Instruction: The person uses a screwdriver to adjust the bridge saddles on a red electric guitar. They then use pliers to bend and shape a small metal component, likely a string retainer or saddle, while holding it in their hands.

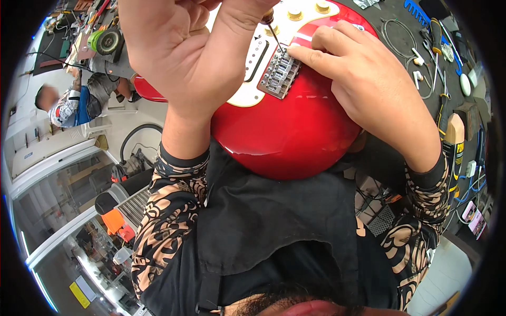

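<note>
A red electric guitar (284, 129) with a white pickguard (247, 92) and a metal bridge (279, 73) lies in front of me on a dark bench. My left hand (184, 47) is raised over the pickguard and grips a thin screwdriver (271, 26), its shaft pointing down at the bridge. My right hand (363, 79) rests on the guitar body, its fingertips pressing on the bridge saddles. Gold knobs (295, 13) sit at the guitar's top edge.
Coiled wire strings (400, 42), small tools (435, 37) and a blue comb-like part (416, 10) lie on the bench at the right. A yellow-and-black box (454, 142) stands near the right edge. Another person (68, 105) sits at far left beside a cluttered bench.
</note>
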The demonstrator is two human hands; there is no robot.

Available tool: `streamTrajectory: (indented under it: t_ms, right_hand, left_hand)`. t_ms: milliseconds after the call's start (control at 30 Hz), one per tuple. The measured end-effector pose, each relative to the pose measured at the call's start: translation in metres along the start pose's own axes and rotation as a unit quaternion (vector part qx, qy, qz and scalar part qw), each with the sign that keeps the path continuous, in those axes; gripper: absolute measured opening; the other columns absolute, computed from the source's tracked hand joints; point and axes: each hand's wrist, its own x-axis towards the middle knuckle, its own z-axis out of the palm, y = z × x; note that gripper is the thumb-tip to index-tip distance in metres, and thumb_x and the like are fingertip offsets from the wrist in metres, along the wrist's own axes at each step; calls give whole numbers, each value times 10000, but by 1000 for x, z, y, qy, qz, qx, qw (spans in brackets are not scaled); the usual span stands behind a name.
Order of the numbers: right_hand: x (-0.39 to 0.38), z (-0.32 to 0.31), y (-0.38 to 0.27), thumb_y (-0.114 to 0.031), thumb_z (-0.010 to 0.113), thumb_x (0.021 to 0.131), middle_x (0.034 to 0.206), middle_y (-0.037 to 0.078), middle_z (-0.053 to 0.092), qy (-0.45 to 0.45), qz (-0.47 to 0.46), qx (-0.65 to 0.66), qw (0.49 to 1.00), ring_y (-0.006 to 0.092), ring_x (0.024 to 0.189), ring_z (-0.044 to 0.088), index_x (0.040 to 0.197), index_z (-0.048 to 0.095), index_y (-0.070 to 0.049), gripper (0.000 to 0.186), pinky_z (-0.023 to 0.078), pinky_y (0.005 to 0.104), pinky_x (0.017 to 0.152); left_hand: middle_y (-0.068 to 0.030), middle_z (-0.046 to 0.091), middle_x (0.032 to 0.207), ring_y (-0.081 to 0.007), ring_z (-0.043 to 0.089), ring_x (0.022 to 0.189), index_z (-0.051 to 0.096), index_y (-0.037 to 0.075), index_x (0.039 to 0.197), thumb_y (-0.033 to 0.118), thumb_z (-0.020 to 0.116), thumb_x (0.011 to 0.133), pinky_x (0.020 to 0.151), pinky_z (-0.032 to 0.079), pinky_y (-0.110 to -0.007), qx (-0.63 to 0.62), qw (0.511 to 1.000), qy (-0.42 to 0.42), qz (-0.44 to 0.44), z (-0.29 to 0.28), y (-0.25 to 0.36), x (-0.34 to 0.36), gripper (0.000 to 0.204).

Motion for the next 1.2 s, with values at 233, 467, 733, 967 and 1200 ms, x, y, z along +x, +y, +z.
streamTrajectory:
  t_ms: [233,467,733,967,1200]
  right_hand:
    - [7,-5,-4,93,625,819,1165,118,688,-13,-4,-15,1000,335,1149,642,1334,755,-69,556,529,457,1049]
    - [9,-8,-3,112,614,818,1182,121,684,-21,-7,21,1000,341,1145,641,1332,755,-64,562,527,455,1036]
    - [10,-16,11,43,698,908,1010,123,699,72,50,68,994,348,966,674,1125,731,-30,231,525,402,893]
    - [18,-43,-17,-61,761,952,832,150,625,50,99,184,977,344,794,626,881,656,4,143,488,420,732]
    - [73,-31,-81,-114,614,1106,1261,115,682,0,152,461,875,185,1079,662,1418,641,21,341,529,335,981]
  left_hand:
    - [-184,748,1109,-134,732,807,416,-76,1577,115,814,1011,715,598,-203,36,997,62,-34,14,3,3,718]
    - [-171,748,1081,-171,753,812,410,-35,1579,142,778,1039,695,633,-245,24,997,74,-10,8,7,8,677]
    - [-170,740,961,-280,735,772,524,18,1300,85,764,1049,667,657,-434,85,970,228,-9,-84,20,-20,354]
    - [-65,673,1023,-166,623,758,534,131,1106,143,738,1080,595,492,-310,-69,878,408,-239,-104,61,-59,206]
    - [-89,625,1082,-220,690,815,424,112,959,4,673,1077,690,607,-319,-284,814,344,-371,-38,88,-55,296]
